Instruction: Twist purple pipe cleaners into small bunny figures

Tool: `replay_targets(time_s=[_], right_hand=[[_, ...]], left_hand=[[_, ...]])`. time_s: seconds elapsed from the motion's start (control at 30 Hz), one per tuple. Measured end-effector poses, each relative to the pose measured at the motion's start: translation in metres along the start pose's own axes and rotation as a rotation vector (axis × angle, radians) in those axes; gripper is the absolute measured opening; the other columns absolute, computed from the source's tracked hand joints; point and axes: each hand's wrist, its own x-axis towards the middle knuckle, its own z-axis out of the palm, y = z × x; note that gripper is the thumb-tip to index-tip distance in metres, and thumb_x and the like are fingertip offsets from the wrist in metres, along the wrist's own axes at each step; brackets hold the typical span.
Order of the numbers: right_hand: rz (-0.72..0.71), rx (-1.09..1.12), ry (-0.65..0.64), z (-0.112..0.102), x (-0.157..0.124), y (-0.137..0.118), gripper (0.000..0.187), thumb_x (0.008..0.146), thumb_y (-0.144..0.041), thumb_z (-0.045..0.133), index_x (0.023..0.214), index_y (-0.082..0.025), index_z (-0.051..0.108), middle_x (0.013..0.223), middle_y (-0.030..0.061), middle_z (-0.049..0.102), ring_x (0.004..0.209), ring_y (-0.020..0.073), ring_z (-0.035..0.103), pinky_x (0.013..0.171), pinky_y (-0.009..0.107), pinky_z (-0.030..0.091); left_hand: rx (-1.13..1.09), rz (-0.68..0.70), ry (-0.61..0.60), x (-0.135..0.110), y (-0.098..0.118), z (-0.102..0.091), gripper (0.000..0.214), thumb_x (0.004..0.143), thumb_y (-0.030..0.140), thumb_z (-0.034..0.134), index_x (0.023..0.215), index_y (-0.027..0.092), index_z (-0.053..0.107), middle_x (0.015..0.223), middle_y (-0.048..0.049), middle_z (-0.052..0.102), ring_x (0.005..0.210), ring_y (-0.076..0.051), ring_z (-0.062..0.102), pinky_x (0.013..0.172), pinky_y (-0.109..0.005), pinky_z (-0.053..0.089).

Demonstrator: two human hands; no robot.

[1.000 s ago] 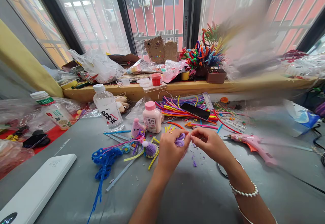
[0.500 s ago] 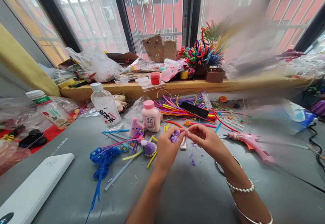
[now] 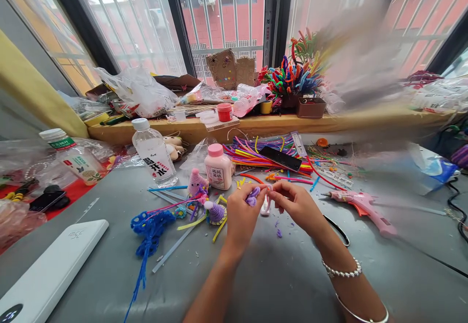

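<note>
Over the grey table [image 3: 278, 284] my left hand [image 3: 241, 215] pinches a small purple pipe-cleaner piece [image 3: 252, 196] between thumb and fingers. My right hand [image 3: 298, 206] meets it from the right, fingertips pinched on the same piece. Under the hands lies a small white and pink object [image 3: 265, 207], and purple fluff bits [image 3: 279, 233] are scattered on the table. To the left sit a purple woven cone [image 3: 215, 211], a pink woven figure [image 3: 196, 182] and a blue pipe-cleaner shape [image 3: 149, 225].
A pink glue gun [image 3: 361, 203] lies to the right, scissors [image 3: 338, 228] behind my right wrist. A pink-capped bottle [image 3: 218, 167], a water bottle [image 3: 152, 154], a heap of coloured pipe cleaners [image 3: 263, 154] with a black phone [image 3: 281, 159], and a white box [image 3: 51, 269] are around. The windowsill holds clutter.
Both hands have shifted slightly away from me and to the left, staying pinched on the purple piece. The scissors behind my right wrist show more.
</note>
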Motion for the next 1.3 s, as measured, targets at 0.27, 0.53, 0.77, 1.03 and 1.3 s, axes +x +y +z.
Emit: replay_targets(time_s=[0.27,0.53,0.77,1.03,1.3], right_hand=[[0.051,0.117,-0.005,-0.002,0.001,0.002,0.024,0.075,-0.041,0.056,0.073,-0.017,0.056,0.06,-0.0016,0.055,0.049,0.0097,0.05,0.048,0.023,0.043],[0.105,0.318,0.038,-0.003,0.001,0.0,0.026,0.067,-0.041,0.064,0.066,-0.016,0.059,0.057,-0.0023,0.054,0.049,0.0092,0.046,0.049,0.024,0.041],[0.182,0.55,0.05,-0.001,0.003,0.007,0.025,0.063,-0.041,0.069,0.068,-0.017,0.064,0.055,-0.0037,0.049,0.048,0.0071,0.034,0.045,0.022,0.028],[0.122,0.66,0.121,0.009,0.002,0.005,0.026,0.06,-0.04,0.071,0.061,-0.016,0.061,0.05,-0.0062,0.039,0.045,0.0063,0.026,0.042,0.022,0.02],[0.123,0.864,0.184,0.026,0.001,0.011,0.026,0.06,-0.039,0.073,0.062,-0.018,0.058,0.055,-0.0049,0.044,0.05,0.0074,0.036,0.046,0.02,0.03]], left_hand=[[0.041,0.057,-0.022,0.0,-0.006,0.001,0.018,0.077,0.029,0.055,0.082,0.019,0.068,0.079,-0.003,0.069,0.074,-0.016,0.06,0.07,-0.026,0.044],[-0.08,-0.012,-0.043,0.0,0.002,0.001,0.019,0.075,0.031,0.057,0.08,0.019,0.07,0.08,-0.0026,0.071,0.074,-0.016,0.062,0.069,-0.025,0.045],[-0.121,-0.026,-0.067,-0.001,0.003,0.003,0.018,0.075,0.03,0.057,0.082,0.019,0.069,0.08,-0.0023,0.07,0.074,-0.015,0.062,0.069,-0.024,0.045],[0.107,0.204,0.023,-0.004,0.008,0.001,0.014,0.077,0.023,0.055,0.081,0.021,0.069,0.076,-0.0026,0.068,0.073,-0.016,0.058,0.07,-0.028,0.041],[0.329,0.293,0.103,-0.006,0.007,0.004,0.011,0.076,0.019,0.056,0.078,0.021,0.067,0.073,-0.002,0.068,0.072,-0.017,0.059,0.065,-0.028,0.036]])
